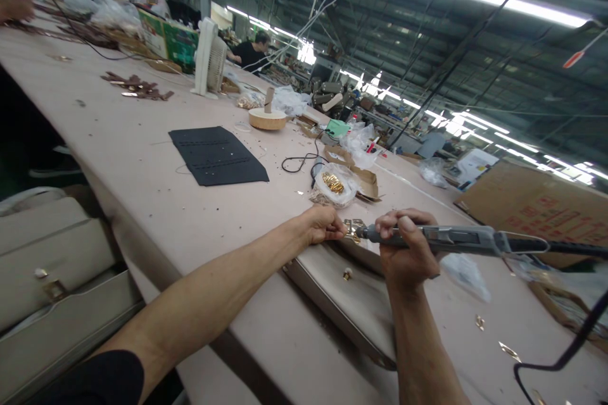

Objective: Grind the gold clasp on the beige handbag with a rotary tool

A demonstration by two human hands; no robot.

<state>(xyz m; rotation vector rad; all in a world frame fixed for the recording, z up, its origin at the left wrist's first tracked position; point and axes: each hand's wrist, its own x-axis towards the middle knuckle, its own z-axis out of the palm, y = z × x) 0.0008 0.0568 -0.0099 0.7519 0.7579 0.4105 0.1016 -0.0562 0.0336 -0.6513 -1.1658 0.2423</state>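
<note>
1. The right hand (406, 247) was wrapped around a grey electric screwdriver (456, 239), held level, with its tip meeting a small gold metal fitting (352, 228) at the top edge of a beige bag panel (342, 294).

2. The left hand (323, 223) was curled narrow, its fingertips pinching or pressing that fitting from the other side — whether it truly gripped the fitting or only steadied it could not be told.

3. The likeliest trouble, as I judged it: the driver tip sat very close to the left fingertips, so a slip off the fitting could jab them or score the pale panel.

4. The tool's black cord (565, 354) looped off to the right across the table (142, 158); a tug on it could have pulled the tip off line.

5. The fitting looked small, shiny and brass-coloured, partly hidden between the two hands. The panel lay flat near the table's edge, smooth, with another gold stud (347, 274) lower on it.

6. Nearby — a clear bag of gold hardware (334, 183), a black perforated sheet (216, 155), and loose gold bits (479, 322) scattered to the right.
</note>
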